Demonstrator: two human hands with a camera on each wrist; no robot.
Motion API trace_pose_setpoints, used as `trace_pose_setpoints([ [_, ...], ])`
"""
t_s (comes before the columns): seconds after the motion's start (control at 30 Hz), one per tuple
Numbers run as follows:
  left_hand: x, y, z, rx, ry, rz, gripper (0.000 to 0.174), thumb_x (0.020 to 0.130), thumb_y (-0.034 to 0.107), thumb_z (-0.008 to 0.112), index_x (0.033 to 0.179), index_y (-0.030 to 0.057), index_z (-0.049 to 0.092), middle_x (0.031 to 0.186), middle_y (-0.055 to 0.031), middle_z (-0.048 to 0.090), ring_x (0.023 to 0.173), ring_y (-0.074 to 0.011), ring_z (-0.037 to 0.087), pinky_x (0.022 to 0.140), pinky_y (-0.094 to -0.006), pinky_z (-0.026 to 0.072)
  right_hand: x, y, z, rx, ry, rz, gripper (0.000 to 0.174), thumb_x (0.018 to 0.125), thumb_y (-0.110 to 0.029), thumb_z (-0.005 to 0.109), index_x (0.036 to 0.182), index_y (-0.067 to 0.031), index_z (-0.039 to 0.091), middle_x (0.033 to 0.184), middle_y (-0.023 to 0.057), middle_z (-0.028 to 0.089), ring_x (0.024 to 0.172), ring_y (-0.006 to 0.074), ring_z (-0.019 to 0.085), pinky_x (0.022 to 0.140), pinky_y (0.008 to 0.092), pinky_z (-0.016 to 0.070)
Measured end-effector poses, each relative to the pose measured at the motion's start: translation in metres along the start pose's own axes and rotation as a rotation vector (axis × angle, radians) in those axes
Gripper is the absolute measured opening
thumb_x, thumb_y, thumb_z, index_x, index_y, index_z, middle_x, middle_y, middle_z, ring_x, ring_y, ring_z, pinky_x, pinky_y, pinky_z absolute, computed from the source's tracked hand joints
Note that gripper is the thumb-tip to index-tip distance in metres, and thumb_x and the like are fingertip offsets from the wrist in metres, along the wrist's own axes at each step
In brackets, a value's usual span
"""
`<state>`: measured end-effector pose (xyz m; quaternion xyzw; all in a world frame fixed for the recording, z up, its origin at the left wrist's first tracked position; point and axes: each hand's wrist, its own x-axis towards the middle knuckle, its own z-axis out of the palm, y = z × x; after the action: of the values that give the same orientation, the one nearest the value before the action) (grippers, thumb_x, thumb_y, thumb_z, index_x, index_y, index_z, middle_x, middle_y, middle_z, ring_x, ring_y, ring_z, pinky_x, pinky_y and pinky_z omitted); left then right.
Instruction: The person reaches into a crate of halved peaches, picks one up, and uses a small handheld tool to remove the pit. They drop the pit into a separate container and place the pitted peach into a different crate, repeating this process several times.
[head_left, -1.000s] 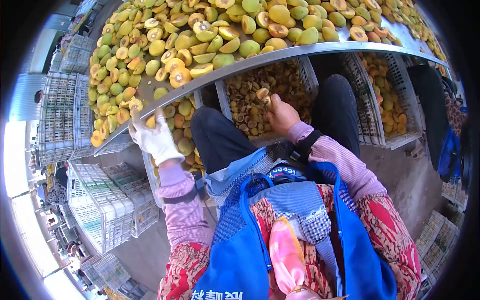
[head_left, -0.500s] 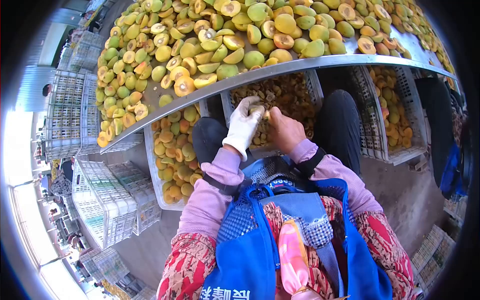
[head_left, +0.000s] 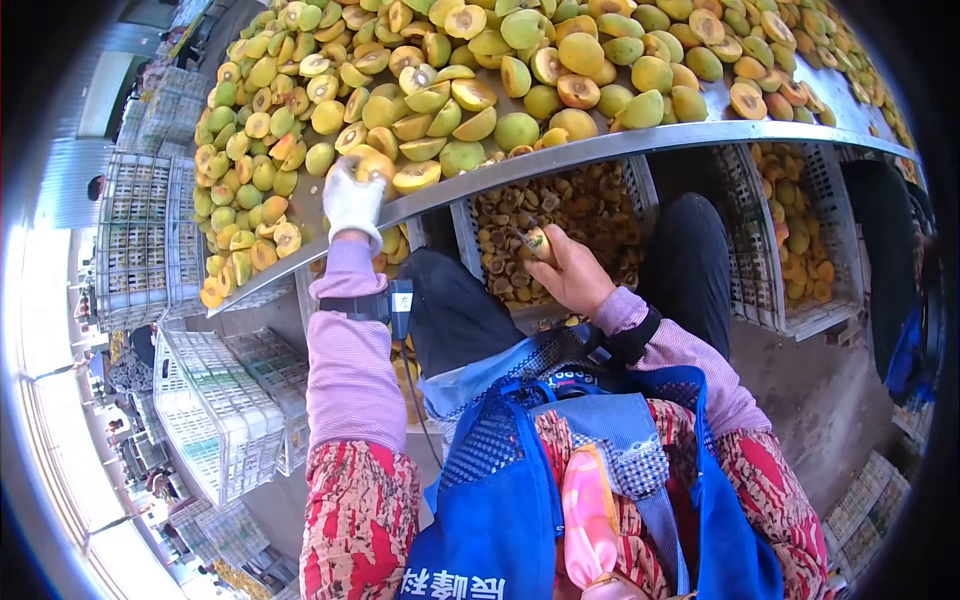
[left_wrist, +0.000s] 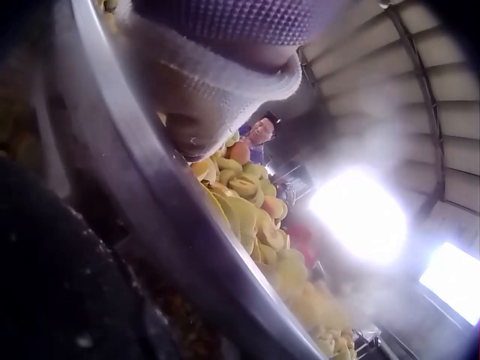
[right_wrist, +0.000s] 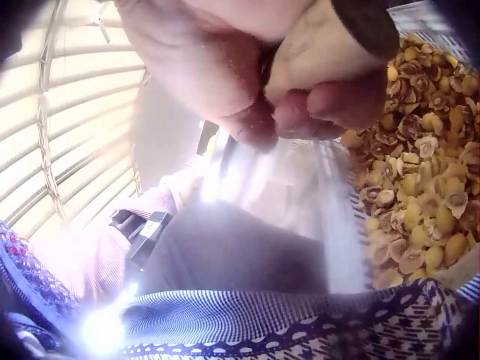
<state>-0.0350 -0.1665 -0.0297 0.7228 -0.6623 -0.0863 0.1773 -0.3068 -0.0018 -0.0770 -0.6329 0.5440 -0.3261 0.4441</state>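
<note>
My left hand (head_left: 352, 202), in a white glove, reaches over the metal table rim and grips a yellow peach half (head_left: 377, 165) at the heap's near edge. In the left wrist view the glove (left_wrist: 202, 90) hides most of its fingers and that fruit. My bare right hand (head_left: 578, 272) is above the crate of pits between the knees. It holds a pitting tool (head_left: 538, 243) by its short pale handle, a thin dark tip pointing outward. In the right wrist view the fingers curl round the handle (right_wrist: 319, 52).
Halved peaches (head_left: 520, 80) are heaped on the metal table, whose raised rim (head_left: 600, 140) curves before me. Below it stand a crate of cut-out pits (head_left: 500, 200) and a crate of fruit (head_left: 800, 230) on the right. Stacked crates (head_left: 215, 410) stand at left. Another person (left_wrist: 259, 135) is across the table.
My left hand went from the table rim to meet the right hand over the pit crate, then back up to the heap onto a peach half. The right hand stayed over the crate.
</note>
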Motion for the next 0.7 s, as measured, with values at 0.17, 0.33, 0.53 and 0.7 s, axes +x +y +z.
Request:
trace_pose_setpoints([
  [0.17,-0.057,0.052,-0.033,-0.602,-0.135,0.136,0.038,0.066,0.013,0.068,0.100,-0.0027,0.060,0.094,-0.0124,0.064,0.079,-0.0175,0.062,0.074,-0.0281,0.0487,0.002,-0.033,-0.011,0.396,-0.012,0.092,0.033,0.084,-0.024,0.058,0.103,-0.0034,0.041,0.072,0.0100,0.052,0.061,0.0170,0.054,0.054,0.0327,0.0447],
  [0.33,-0.131,0.098,0.006,-1.181,-0.541,0.109,0.032,0.078,0.011,0.058,0.107,-0.0030,0.055,0.098,-0.0092,0.061,0.089,-0.0162,0.059,0.081,-0.0265,0.0461,-0.008,-0.048,-0.007,0.608,0.019,0.053,0.024,0.088,-0.022,0.054,0.101,-0.0061,0.043,0.069,0.0040,0.051,0.046,0.0084,0.048,0.040,0.0216,0.0411],
  [0.53,-0.175,0.123,0.042,-1.727,-0.264,-0.359,0.056,0.089,0.051,0.042,0.115,0.0009,0.043,0.101,-0.0153,0.058,0.089,-0.0258,0.058,0.082,-0.0369,0.0481,-0.022,-0.034,-0.004,0.425,-0.073,0.330,0.031,0.086,-0.026,0.055,0.098,-0.0007,0.041,0.073,0.0134,0.058,0.051,0.0196,0.056,0.045,0.0320,0.0451],
  [0.7,-0.168,0.113,0.055,-1.699,-0.276,-0.353,0.058,0.088,0.053,0.041,0.111,0.0000,0.046,0.102,-0.0156,0.056,0.094,-0.0285,0.057,0.082,-0.0396,0.0488,-0.031,-0.031,-0.001,0.076,-0.053,0.061,0.036,0.084,-0.024,0.056,0.101,0.0034,0.040,0.090,0.0284,0.057,0.088,0.0420,0.056,0.075,0.0432,0.0446],
])
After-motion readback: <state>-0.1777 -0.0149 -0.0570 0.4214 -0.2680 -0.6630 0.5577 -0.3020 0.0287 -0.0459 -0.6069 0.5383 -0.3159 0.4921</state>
